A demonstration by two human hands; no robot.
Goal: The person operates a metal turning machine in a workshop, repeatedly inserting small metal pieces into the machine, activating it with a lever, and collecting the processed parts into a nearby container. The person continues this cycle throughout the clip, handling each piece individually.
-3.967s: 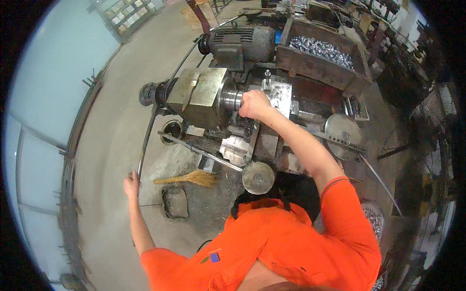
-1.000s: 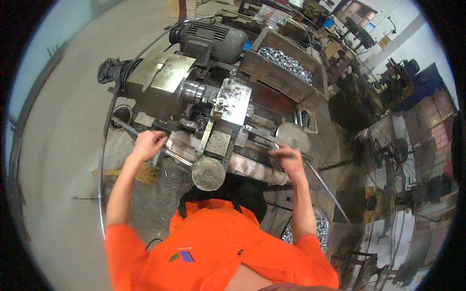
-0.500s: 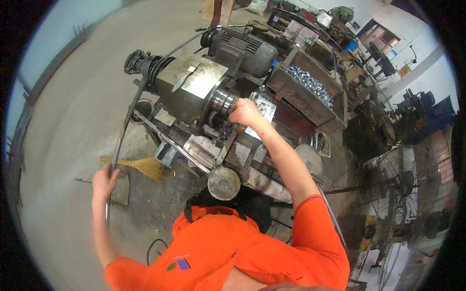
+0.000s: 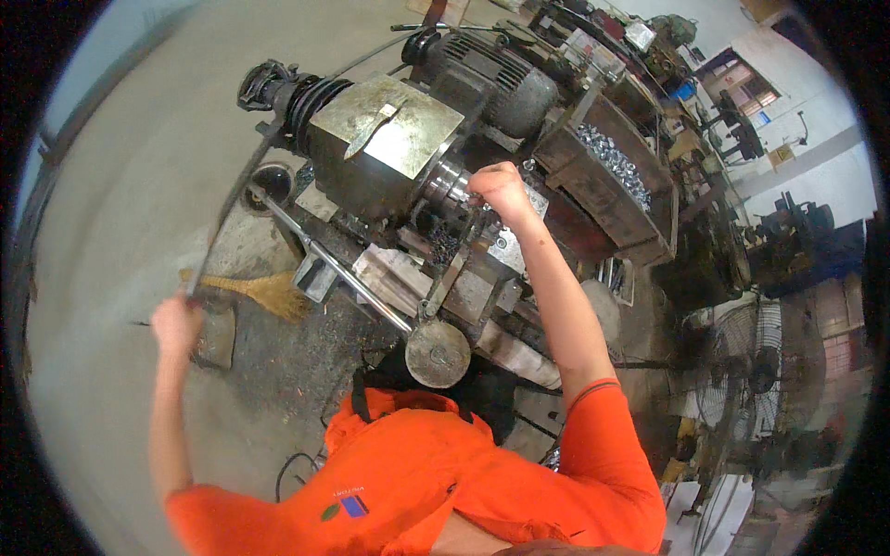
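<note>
I stand over an old lathe (image 4: 389, 139) with a boxy metal headstock. My right hand (image 4: 499, 187) reaches forward, fingers closed at the spindle nose (image 4: 451, 183) beside the tool block (image 4: 508, 246); what it grips is hidden. My left hand (image 4: 176, 322) is stretched out to the left, closed around the lower end of a long thin curved rod (image 4: 232, 199) that runs up toward the pulley (image 4: 278, 88) at the headstock's far end. A round handwheel (image 4: 437, 352) sits just in front of my orange overalls.
A tray of shiny small metal parts (image 4: 612, 157) sits behind the lathe beside its motor (image 4: 491, 65). A straw broom (image 4: 264, 292) and a dark dustpan (image 4: 215, 338) lie on the concrete floor at left. A standing fan (image 4: 751, 371) and other machines crowd the right side.
Since a second ago my right hand went from the front right of the carriage up to the spindle. My left hand left the carriage and swung out left to the curved rod.
</note>
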